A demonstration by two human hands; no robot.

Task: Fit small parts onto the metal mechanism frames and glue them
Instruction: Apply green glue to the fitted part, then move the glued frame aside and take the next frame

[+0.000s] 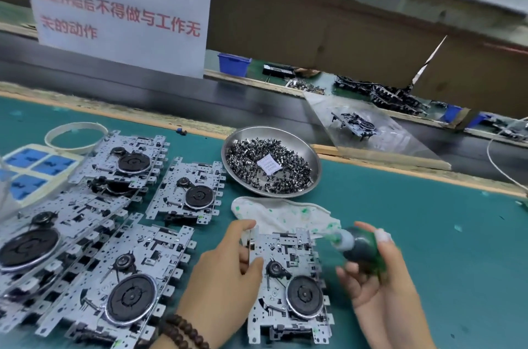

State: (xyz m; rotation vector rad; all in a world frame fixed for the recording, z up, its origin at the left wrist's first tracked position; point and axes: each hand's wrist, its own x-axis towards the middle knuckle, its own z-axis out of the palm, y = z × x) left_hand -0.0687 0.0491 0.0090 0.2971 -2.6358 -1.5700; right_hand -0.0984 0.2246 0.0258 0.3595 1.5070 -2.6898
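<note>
At bottom centre we pinched the perforated silver metal mechanism frame (288, 285) by its upper-left edge with our left hand (225, 277). Our right hand (371, 271), fingers curled, gripped the dark green squeeze glue bottle (361, 247), blurred, nozzle just beside the frame's top-right corner.

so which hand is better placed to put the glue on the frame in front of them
The right hand, probably. It already grips the green glue bottle, nozzle pointing toward the metal frame. The left hand grips that frame's upper left edge, steadying it.
</note>
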